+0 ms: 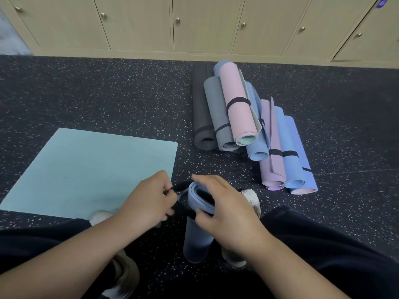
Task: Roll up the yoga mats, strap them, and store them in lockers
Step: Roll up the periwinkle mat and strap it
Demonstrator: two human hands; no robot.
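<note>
A rolled blue yoga mat stands upright on the floor between my knees. A black elastic strap loops around its top end. My left hand pinches the strap on the left side of the roll. My right hand grips the strap and the roll's top rim from the right. A teal yoga mat lies flat and unrolled on the floor to the left.
A pile of several rolled, strapped mats in grey, pink, blue and purple lies at centre right. Beige lockers with round knobs line the far wall, doors closed. The floor is dark speckled rubber. My shoes flank the roll.
</note>
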